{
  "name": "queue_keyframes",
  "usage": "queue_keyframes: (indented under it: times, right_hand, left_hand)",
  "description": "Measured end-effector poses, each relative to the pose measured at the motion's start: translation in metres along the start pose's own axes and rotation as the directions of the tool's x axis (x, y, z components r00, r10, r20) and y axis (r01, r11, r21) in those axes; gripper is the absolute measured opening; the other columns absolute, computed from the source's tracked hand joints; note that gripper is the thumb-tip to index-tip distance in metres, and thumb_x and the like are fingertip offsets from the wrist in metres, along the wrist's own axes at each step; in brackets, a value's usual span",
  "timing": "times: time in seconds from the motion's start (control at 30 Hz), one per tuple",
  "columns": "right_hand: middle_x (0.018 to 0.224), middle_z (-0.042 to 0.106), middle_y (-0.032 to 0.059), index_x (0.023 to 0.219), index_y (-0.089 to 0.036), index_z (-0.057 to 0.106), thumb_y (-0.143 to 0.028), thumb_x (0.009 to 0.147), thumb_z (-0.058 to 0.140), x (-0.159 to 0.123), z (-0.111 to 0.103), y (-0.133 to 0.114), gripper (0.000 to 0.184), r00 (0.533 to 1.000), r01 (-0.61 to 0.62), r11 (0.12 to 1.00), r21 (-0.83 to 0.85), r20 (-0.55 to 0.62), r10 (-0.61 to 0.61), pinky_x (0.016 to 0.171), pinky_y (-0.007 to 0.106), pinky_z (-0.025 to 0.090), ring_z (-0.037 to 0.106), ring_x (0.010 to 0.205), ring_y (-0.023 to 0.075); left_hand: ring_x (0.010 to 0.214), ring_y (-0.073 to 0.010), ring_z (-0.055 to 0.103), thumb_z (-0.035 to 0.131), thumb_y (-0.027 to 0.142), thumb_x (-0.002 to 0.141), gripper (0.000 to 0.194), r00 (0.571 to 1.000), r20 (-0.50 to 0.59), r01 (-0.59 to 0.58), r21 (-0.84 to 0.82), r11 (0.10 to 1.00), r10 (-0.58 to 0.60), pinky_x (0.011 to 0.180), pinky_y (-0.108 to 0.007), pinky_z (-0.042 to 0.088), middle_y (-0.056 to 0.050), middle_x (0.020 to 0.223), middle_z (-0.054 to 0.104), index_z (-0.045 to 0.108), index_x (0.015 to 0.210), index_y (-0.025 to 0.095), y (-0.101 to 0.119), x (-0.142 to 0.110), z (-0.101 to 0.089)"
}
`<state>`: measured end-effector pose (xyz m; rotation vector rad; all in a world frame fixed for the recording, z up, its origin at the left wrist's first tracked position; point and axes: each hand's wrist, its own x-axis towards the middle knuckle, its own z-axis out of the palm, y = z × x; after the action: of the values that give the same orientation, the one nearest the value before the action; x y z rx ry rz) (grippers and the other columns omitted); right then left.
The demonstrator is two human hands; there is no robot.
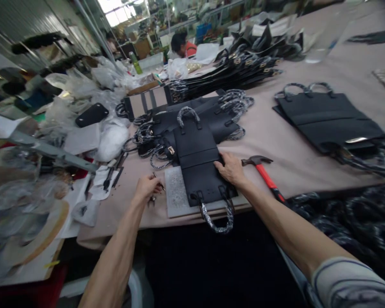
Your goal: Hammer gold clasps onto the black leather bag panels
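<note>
A black bag panel (200, 164) with plastic-wrapped handles at both ends lies across a pale board (175, 192) at the table's front edge. My right hand (231, 170) is at its right edge, thumb on top and fingers closed around the side. Left of the board, my left hand (147, 187) is closed on a thin dark rod-like tool, whose exact kind I cannot make out. Just under that hand lies a small metal piece (151, 201), partly hidden. A claw hammer (263, 174) with a red and black handle rests beside my right forearm.
More black bag panels (208, 109) with wrapped handles are heaped behind the board. Another pair of panels (330, 119) lies at the right. Clear plastic bags (111, 137) crowd the left side. At the back are a stack of black pieces (224, 77) and a person (183, 45).
</note>
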<state>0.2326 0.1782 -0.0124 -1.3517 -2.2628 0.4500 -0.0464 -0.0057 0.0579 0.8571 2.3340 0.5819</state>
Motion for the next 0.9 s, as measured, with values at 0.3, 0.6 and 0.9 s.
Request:
queue_keyframes:
  times: [0.3,0.6,0.9]
  right_hand:
    - [0.127,0.064,0.0172,0.134,-0.016,0.057,-0.043,0.094,0.049,0.0,0.0,0.001,0.049,1.0,-0.017,1.0,0.001,0.004,0.017,0.099,0.049,0.042,0.055,0.115,0.035]
    - [0.13,0.063,0.0181,0.136,-0.015,0.057,-0.042,0.093,0.051,0.001,-0.001,0.001,0.05,0.999,-0.034,0.999,0.026,0.012,0.033,0.098,0.051,0.04,0.054,0.115,0.0378]
    - [0.13,0.063,0.0177,0.135,-0.015,0.057,-0.041,0.093,0.051,0.001,-0.001,0.002,0.05,0.999,-0.031,0.999,0.025,0.014,0.031,0.098,0.05,0.04,0.054,0.115,0.0373]
  left_hand:
    - [0.071,-0.0181,0.074,0.078,0.037,0.072,0.037,0.931,0.024,-0.204,-0.794,0.573,0.365,0.069,-0.029,0.062,-0.004,0.078,0.074,0.063,0.098,0.015,0.071,-0.062,0.102]
    - [0.08,-0.0205,0.076,0.076,0.045,0.082,0.036,0.911,-0.03,-0.279,-0.78,0.561,0.412,0.076,-0.033,0.062,-0.007,0.088,0.076,0.056,0.093,0.017,0.064,-0.06,0.132]
    - [0.081,-0.0195,0.077,0.07,0.035,0.088,0.023,0.91,-0.078,-0.325,-0.743,0.585,0.407,0.072,-0.028,0.061,-0.006,0.088,0.076,0.056,0.094,0.017,0.064,-0.063,0.135]
